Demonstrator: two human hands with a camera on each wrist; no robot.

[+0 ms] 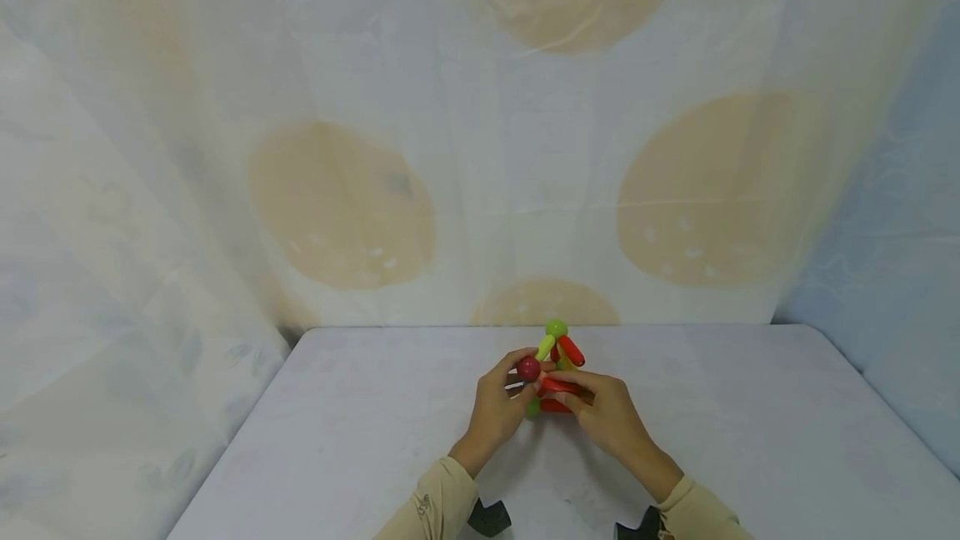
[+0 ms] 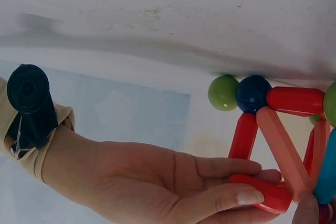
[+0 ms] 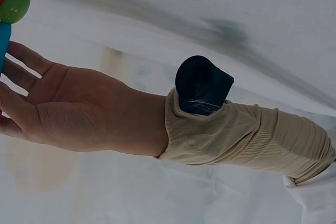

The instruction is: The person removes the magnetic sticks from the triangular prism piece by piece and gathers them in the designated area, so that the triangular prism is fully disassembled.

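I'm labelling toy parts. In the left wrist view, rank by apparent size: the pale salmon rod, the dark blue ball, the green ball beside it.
1. pale salmon rod, clearly largest.
2. dark blue ball and green ball: near-equal, too close to rank.

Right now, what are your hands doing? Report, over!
Left hand pinches dark red ball. Right hand grips red stick. Stick-and-ball toy standing on table. Nothing blocking.

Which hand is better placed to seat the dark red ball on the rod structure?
Left, probably. The left hand already seems to pinch the dark red ball against the rod structure. The right hand is busy gripping a red rod.
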